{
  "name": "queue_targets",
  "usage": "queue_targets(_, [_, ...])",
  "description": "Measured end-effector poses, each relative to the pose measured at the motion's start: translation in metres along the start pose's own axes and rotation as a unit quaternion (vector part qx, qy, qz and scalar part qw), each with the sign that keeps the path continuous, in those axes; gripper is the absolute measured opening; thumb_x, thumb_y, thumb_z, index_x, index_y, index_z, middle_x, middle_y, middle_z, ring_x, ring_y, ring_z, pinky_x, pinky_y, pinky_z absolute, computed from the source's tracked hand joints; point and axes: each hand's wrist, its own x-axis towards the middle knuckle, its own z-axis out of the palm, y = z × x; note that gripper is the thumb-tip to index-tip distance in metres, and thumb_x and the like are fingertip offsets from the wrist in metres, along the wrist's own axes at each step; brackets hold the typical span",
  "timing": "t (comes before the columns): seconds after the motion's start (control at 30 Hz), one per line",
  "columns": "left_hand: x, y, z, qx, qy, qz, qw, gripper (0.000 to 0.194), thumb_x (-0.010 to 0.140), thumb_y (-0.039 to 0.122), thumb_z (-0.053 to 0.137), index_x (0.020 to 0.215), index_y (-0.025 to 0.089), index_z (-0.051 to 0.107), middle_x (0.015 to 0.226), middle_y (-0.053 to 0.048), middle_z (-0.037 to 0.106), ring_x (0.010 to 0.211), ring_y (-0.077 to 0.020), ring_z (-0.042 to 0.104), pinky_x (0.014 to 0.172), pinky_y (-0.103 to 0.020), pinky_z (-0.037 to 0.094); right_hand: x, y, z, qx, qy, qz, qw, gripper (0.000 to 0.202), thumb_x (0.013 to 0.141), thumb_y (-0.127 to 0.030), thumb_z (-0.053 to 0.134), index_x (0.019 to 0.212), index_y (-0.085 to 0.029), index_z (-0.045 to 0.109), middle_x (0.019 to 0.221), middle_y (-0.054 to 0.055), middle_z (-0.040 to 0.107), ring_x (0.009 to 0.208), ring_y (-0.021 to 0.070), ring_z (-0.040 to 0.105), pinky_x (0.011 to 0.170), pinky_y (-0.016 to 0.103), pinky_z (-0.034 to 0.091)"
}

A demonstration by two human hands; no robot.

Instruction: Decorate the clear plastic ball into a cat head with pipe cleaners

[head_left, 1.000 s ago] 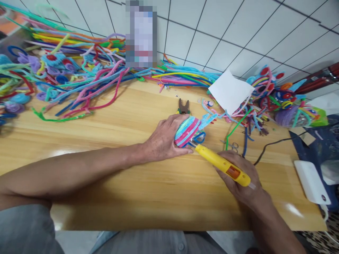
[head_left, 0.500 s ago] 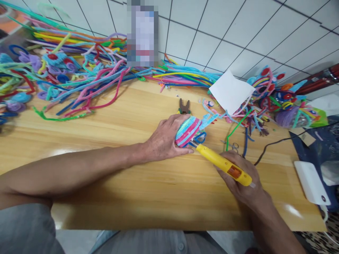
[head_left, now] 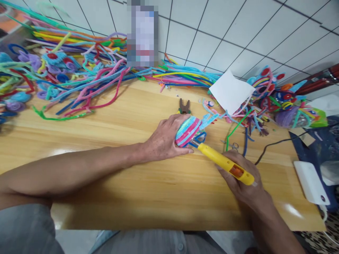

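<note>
My left hand (head_left: 166, 137) is wrapped round a rounded craft piece (head_left: 186, 131) striped in pink, blue and green pipe cleaners. From its right side stick out a light blue fuzzy strip (head_left: 209, 121) and a dark blue loop (head_left: 200, 138). A yellow hot glue gun (head_left: 225, 163) is gripped in my right hand (head_left: 243, 176). Its metal nozzle (head_left: 195, 143) points at the lower right side of the piece, by the blue loop; whether it touches I cannot tell. Just beyond my left hand lie pliers (head_left: 184, 106), their handles partly hidden.
Pipe cleaners (head_left: 106, 84) are heaped at the back left. A white paper square (head_left: 231, 91) leans among finished crafts (head_left: 280, 95) at the back right. Small scissors (head_left: 234, 145) lie beyond my right hand. A black cord (head_left: 278, 143) and a white power bank-like box (head_left: 311, 183) are at the right.
My right hand and the glue gun have shifted slightly to the right, drawing the nozzle back a little from the piece. My left hand and the piece have stayed in place.
</note>
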Motion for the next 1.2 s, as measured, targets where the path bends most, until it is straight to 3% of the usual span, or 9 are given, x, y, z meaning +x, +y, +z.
queue_targets(0.33, [-0.001,-0.004,0.001,-0.006,0.000,0.013,1.000,0.112,0.072,0.062,0.095,0.162,0.026,0.040,0.162,-0.019,0.057,0.152,-0.0410,0.053,0.121,-0.061,0.049,-0.001,0.000,0.001,0.011,0.001,0.014,1.000,0.015,0.100,-0.019,0.062,0.113,-0.028,0.062,0.090,0.002,0.074,0.072,0.0218,0.072,0.064,0.034,0.056])
queue_targets(0.47, [-0.002,-0.005,0.000,0.002,0.004,0.021,1.000,0.110,0.075,0.060,0.094,0.163,0.025,0.038,0.162,-0.020,0.056,0.153,-0.0413,0.053,0.121,-0.061,0.049,-0.003,0.000,0.002,0.039,0.029,0.030,0.998,0.015,0.100,-0.020,0.066,0.113,-0.027,0.064,0.092,0.002,0.074,0.075,0.0217,0.073,0.066,0.034,0.058])
queue_targets(0.57, [-0.003,-0.005,-0.001,0.002,0.006,0.026,1.000,0.111,0.074,0.056,0.096,0.163,0.026,0.038,0.161,-0.019,0.057,0.151,-0.0413,0.053,0.122,-0.061,0.048,-0.008,0.001,-0.004,0.090,0.068,0.080,0.990,0.008,0.101,-0.026,0.068,0.109,-0.027,0.068,0.093,0.003,0.076,0.081,0.0247,0.075,0.071,0.038,0.061])
queue_targets(0.73, [-0.004,-0.005,-0.002,0.001,0.016,0.012,1.000,0.115,0.065,0.064,0.099,0.158,0.026,0.044,0.156,-0.018,0.061,0.143,-0.0430,0.060,0.119,-0.062,0.051,-0.016,0.031,-0.040,0.183,0.234,0.222,0.929,0.020,0.101,-0.046,0.065,0.102,-0.028,0.071,0.093,0.006,0.076,0.068,0.0229,0.067,0.059,0.038,0.055])
queue_targets(0.83, [-0.004,-0.004,-0.003,0.014,0.036,0.022,0.999,0.100,0.071,0.058,0.096,0.154,0.028,0.048,0.151,-0.014,0.065,0.139,-0.0423,0.063,0.118,-0.062,0.052,-0.031,0.070,-0.065,0.163,0.255,0.327,0.895,0.026,0.092,-0.052,0.070,0.099,-0.027,0.073,0.093,0.006,0.076,0.066,0.0204,0.062,0.056,0.034,0.047])
queue_targets(0.9, [-0.004,-0.002,-0.005,0.006,0.043,0.035,0.998,0.091,0.078,0.053,0.091,0.154,0.027,0.048,0.149,-0.014,0.065,0.139,-0.0408,0.064,0.119,-0.061,0.053,-0.047,0.097,-0.072,0.126,0.267,0.431,0.853,0.032,0.085,-0.055,0.072,0.093,-0.025,0.074,0.083,0.004,0.072,0.066,0.0191,0.059,0.056,0.031,0.042])
queue_targets(0.97, [-0.005,-0.001,-0.005,-0.008,0.041,0.041,0.998,0.085,0.084,0.049,0.086,0.155,0.026,0.046,0.150,-0.014,0.064,0.139,-0.0389,0.064,0.119,-0.059,0.054,-0.064,0.120,-0.070,0.102,0.283,0.523,0.798,0.040,0.075,-0.061,0.072,0.086,-0.023,0.071,0.079,0.004,0.070,0.065,0.0168,0.056,0.057,0.030,0.042])
queue_targets(1.03, [-0.005,-0.002,-0.005,-0.019,0.037,0.042,0.998,0.083,0.086,0.047,0.082,0.157,0.026,0.044,0.151,-0.014,0.062,0.141,-0.0381,0.063,0.120,-0.058,0.055,-0.078,0.138,-0.062,0.087,0.285,0.564,0.770,0.044,0.069,-0.063,0.073,0.082,-0.022,0.068,0.073,0.003,0.066,0.063,0.0160,0.052,0.056,0.030,0.041])
queue_targets(1.2, [-0.008,-0.008,-0.001,-0.039,0.026,0.046,0.998,0.091,0.084,0.045,0.085,0.160,0.028,0.040,0.157,-0.016,0.056,0.146,-0.0395,0.059,0.124,-0.060,0.053,-0.097,0.157,-0.042,0.059,0.253,0.608,0.751,0.048,0.066,-0.067,0.078,0.071,-0.021,0.062,0.055,-0.001,0.053,0.056,0.0165,0.048,0.051,0.032,0.036])
